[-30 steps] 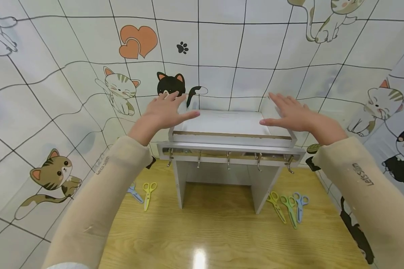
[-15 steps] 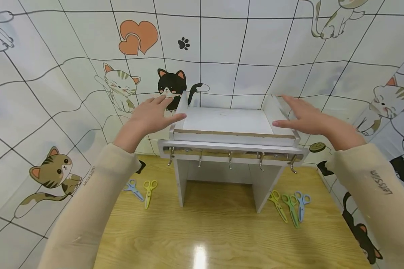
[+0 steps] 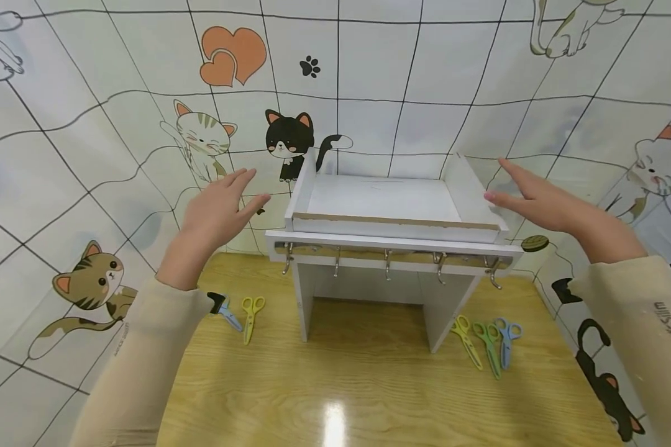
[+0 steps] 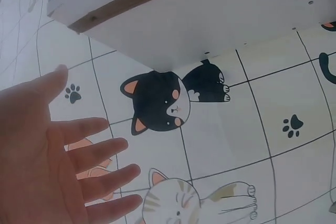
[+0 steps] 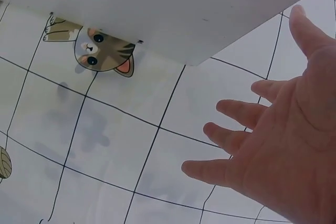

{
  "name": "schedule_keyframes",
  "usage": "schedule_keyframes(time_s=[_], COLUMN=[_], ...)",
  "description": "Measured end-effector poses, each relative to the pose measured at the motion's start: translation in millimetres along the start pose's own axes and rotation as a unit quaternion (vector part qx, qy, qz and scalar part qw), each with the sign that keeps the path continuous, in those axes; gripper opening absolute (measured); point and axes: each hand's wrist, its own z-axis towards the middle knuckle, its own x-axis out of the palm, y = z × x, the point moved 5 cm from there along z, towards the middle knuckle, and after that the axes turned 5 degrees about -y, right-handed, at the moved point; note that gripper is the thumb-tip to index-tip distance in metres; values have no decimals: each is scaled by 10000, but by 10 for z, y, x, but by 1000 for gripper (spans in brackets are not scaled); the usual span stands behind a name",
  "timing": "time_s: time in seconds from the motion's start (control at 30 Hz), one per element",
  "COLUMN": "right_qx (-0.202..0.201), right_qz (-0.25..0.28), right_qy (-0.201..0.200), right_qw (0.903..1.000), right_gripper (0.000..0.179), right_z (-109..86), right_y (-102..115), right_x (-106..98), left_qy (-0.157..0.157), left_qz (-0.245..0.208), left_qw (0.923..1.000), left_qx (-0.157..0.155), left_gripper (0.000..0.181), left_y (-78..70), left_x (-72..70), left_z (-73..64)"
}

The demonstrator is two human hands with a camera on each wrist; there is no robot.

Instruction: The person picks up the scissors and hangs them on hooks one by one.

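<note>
A white shelf stand [image 3: 391,198] with a tray-like top and a front rail of several metal hooks [image 3: 388,264] stands on the wooden table. My left hand [image 3: 209,217] hovers off the stand's left side, fingers spread and holding nothing. Off its right side is my right hand [image 3: 559,202], its thumb tip overlapping the edge of the side panel in the head view; the right wrist view has the hand apart from the panel [image 5: 157,14]. The left wrist view likewise has bare space between my fingers and the stand.
Left of the stand lie yellow scissors [image 3: 251,316] and blue scissors [image 3: 230,315], partly behind the left sleeve. Yellow [image 3: 466,340], green [image 3: 489,344] and blue scissors [image 3: 506,338] lie to its right. A cat-patterned sheet [image 3: 402,68] lines the walls around the wooden table [image 3: 335,379].
Both hands have moved outward from above the stand's top, the left hand to the left and the right hand to the right. The stand and scissors stay in place.
</note>
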Motion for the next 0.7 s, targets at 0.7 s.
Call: schedule_keyframes(time_s=[0.7], right_qx=[161], right_qz=[251], right_qy=[-311], right_qw=[9991], right_gripper=[80], right_z=[-171], right_y=[-443], right_x=[124], left_qy=[373], left_qz=[-844], left_qw=[9956], left_qx=[-136], left_gripper=[60], left_y=[116], left_x=[832], left_z=[-439])
